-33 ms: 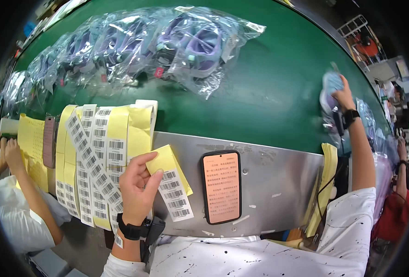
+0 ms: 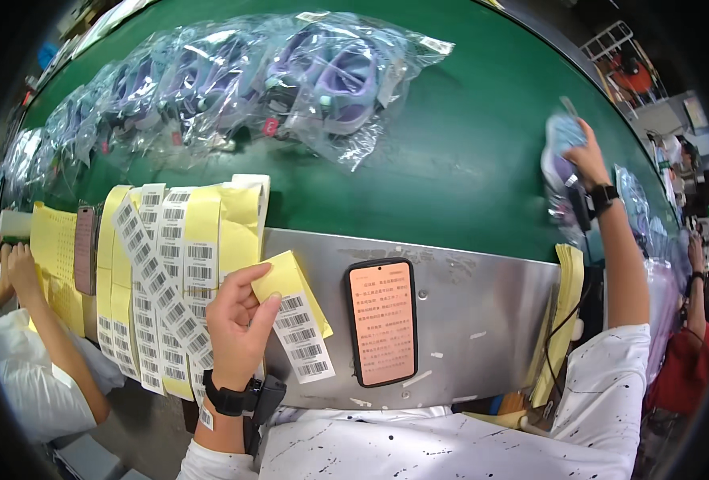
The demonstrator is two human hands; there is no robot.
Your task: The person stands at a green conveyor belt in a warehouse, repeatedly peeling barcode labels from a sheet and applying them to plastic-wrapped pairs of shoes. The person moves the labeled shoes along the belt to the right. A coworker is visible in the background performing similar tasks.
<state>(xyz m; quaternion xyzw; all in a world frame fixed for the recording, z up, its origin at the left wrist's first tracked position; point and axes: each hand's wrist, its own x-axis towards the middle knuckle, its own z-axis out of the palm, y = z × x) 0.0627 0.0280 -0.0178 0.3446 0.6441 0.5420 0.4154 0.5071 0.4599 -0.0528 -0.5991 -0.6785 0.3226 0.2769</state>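
My left hand (image 2: pixel 242 324) pinches a strip of barcode labels (image 2: pixel 301 340) on yellow backing, its lower end hanging over the metal table plate. At the far right, my right hand (image 2: pixel 590 160) grips a bagged shoe (image 2: pixel 561 156), light blue and purple in clear plastic, held over the green surface. The shoe is smeared by motion, so I cannot tell whether there is one or a pair. Several more label strips (image 2: pixel 170 272) lie side by side, left of my left hand. A phone (image 2: pixel 381 324) with text on a pinkish screen lies between my arms.
Bagged shoes (image 2: pixel 330 76) stand in a row along the green conveyor belt (image 2: pixel 450 160) at the back left. More bagged shoes (image 2: pixel 633 200) lie beyond my right arm. Yellow sheets (image 2: pixel 558 320) hang at the metal plate's (image 2: pixel 474 336) right end. Other people (image 2: pixel 38 360) are at both sides.
My right hand has moved a little to the left with the bagged shoe. The bagged shoes on the belt have shifted slightly left. My left hand stays in place.
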